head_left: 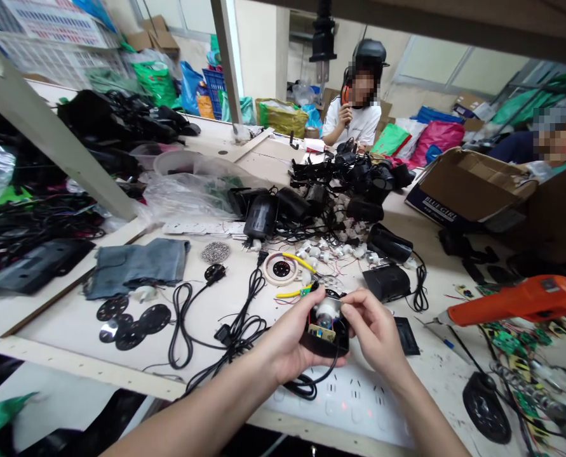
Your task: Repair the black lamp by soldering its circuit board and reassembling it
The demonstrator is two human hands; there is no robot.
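My left hand cups a small open black device housing from below and the left. Inside it sit a silver motor and a small yellow circuit board. A black cord runs from it down over the white power strip. My right hand pinches the top right of the housing, fingertips at the motor. Both hands hold it just above the white worktable.
Black discs, a coiled black cord, a white ring and yellow tweezers lie ahead. Black housings pile up at the centre back. An orange power tool and green circuit boards lie right. A cardboard box stands behind. Two people sit across.
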